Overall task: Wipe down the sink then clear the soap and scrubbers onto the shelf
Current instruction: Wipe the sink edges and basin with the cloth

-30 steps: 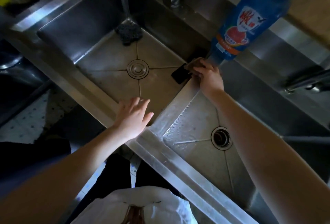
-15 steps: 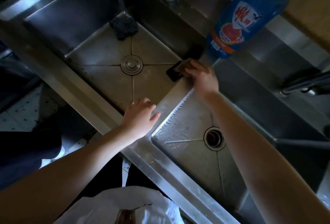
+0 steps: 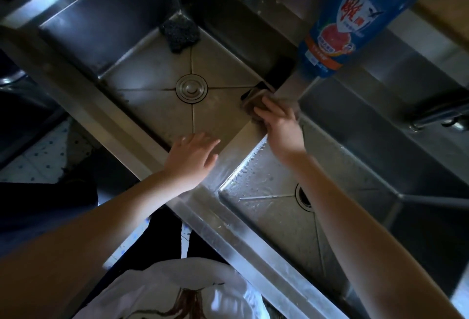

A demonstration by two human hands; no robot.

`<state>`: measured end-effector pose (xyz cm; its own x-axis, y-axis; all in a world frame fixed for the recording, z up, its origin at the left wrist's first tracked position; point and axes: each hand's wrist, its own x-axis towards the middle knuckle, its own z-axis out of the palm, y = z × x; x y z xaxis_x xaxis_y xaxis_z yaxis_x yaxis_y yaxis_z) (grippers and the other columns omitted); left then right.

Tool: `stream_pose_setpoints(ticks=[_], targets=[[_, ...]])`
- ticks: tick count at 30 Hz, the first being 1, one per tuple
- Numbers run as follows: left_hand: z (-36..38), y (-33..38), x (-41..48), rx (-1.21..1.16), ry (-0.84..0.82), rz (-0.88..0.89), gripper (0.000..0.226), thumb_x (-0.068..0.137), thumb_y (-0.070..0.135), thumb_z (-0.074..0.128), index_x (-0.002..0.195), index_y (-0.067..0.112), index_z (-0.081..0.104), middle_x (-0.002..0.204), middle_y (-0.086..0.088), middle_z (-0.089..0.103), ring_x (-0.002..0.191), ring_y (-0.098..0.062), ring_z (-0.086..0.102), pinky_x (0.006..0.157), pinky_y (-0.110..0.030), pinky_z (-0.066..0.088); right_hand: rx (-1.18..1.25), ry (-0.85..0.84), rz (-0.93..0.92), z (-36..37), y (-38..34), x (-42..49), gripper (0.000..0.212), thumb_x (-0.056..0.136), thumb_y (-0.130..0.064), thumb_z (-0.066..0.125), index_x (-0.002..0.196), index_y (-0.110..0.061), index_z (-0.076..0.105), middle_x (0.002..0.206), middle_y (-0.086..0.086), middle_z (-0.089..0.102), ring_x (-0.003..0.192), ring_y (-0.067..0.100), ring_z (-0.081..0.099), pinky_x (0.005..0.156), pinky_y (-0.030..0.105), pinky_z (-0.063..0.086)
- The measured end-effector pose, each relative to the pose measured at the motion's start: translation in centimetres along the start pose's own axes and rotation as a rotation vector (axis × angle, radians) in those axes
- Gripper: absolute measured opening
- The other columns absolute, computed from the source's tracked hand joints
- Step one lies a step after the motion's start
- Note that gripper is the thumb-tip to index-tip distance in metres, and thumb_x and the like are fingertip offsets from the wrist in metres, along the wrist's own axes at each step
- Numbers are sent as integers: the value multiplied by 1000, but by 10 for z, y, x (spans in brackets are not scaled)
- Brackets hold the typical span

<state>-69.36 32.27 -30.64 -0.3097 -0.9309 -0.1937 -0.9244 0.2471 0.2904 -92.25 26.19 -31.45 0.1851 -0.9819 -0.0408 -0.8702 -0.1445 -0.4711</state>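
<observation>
My right hand (image 3: 279, 125) grips the sponge (image 3: 250, 100) to scrub the divider (image 3: 236, 146); left hand (image 3: 193, 158) spreads flat (bracing, I think).

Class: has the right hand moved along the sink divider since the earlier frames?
Yes. The right hand with the sponge has slid along the divider, away from the blue bottle, toward the person.
</observation>
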Motion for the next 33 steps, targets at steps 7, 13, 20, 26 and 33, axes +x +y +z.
stream_pose_setpoints(ticks=[7, 13, 20, 26, 33], targets=[[-9, -42, -15, 10, 85, -139, 21, 88, 19, 53, 106, 17, 62, 107, -6, 58, 94, -32, 57, 88, -45, 35, -77, 28, -63, 32, -37, -48, 48, 83, 0, 62, 122, -28, 63, 137, -4, 55, 116, 31, 50, 89, 51, 51], [-19, -67, -30, 5, 61, -161, 23, 92, 23, 47, 110, 19, 61, 117, -3, 53, 111, -27, 48, 99, -43, 23, -50, 34, -4, 14, -10, -18, 40, 89, -8, 56, 121, -29, 64, 139, -8, 52, 118, 31, 46, 90, 48, 51], [-24, -87, -50, 13, 115, -193, 26, 90, 21, 49, 115, 17, 57, 122, -6, 55, 115, -30, 47, 97, -45, 28, -14, 66, 141, 12, -37, -19, 34, 93, -16, 47, 121, -22, 65, 143, 0, 49, 121, 36, 42, 92, 50, 48], [-25, -100, -64, -57, 155, -234, 26, 92, 28, 44, 116, 24, 53, 121, -2, 50, 108, -29, 50, 98, -47, 28, -183, -16, 52, 40, -116, -82, 32, 82, -15, 70, 113, -23, 69, 133, 6, 58, 111, 43, 51, 75, 55, 56], [-34, -115, -77, -74, 190, -256, 27, 91, 24, 48, 115, 18, 59, 123, -8, 52, 112, -30, 49, 99, -47, 27, -116, -206, 122, 62, -159, -104, 46, 91, -10, 52, 133, -27, 52, 147, -1, 42, 119, 34, 43, 93, 49, 47]])
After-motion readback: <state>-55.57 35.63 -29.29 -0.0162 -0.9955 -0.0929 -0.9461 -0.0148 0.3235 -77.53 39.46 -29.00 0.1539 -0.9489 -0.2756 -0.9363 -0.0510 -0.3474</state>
